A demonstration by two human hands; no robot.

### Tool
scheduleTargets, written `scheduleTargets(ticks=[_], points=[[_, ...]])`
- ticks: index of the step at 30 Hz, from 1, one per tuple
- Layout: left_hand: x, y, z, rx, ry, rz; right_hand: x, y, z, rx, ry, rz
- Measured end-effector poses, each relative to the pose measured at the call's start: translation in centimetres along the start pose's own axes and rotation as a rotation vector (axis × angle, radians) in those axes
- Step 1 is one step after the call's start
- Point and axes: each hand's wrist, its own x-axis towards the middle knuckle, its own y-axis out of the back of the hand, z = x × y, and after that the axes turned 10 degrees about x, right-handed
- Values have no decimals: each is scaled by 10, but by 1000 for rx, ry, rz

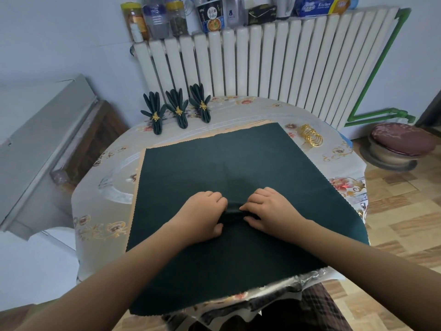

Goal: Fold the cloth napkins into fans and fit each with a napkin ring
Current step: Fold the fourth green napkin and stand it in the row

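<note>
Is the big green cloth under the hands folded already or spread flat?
Mostly spread flat: the green cloth covers the table, with only a small pleat pinched at its middle by the left hand and right hand.

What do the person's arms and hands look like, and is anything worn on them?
Both forearms are bare up to the frame's edge: no sleeves show. The left hand and right hand carry no gloves, and no rings, watch or bracelets are visible. Nothing is marked on them. Dark plaid fabric shows below the table edge.
</note>
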Motion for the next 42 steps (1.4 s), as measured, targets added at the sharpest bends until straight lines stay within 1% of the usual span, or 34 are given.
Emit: scheduleTargets(ticks=[2, 5, 8, 9, 11, 13, 17, 23, 27, 30, 32, 35, 36, 39, 42], points=[[3, 1, 5, 55, 10, 2, 3, 1, -4, 21, -23, -16], [8, 2, 7, 106, 7, 25, 11, 4, -5, 102, -166, -44], [15, 0, 3, 200, -12, 28, 17, 11, -4, 151, -328, -128], [17, -1, 1, 225, -21, 33, 17, 11, -3, 153, -353, -132], [22, -1, -5, 252, -25, 32, 17, 9, -4, 163, -355, -90], [28, 0, -11, 255, -41, 24, 13, 6, -3, 103, -329, -44], [37, 2, -22, 242, -105, -4, 8, -1, 3, 37, -291, -56], [46, 0, -32, 194, -152, -36, 8, -5, 11, 77, -265, -35], [57, 10, -39, 41, -69, 5, 11, -2, 21, 95, -272, 61], [73, 22, -42, 20, -26, 51, 16, 8, 34, 47, -263, 127], [89, 30, -41, 16, -15, 53, 17, 16, 48, 33, -277, 114], [112, 37, -39, 33, 7, 43, 14, 27, 67, 90, -397, 55], [125, 40, -38, 36, 21, 53, 11, 32, 78, 117, -458, 71], [148, 41, -44, 74, 99, 62, 3, 37, 104, 161, -635, 222], [171, 37, -49, 47, 175, 69, -2, 37, 140, 221, -852, 338]])
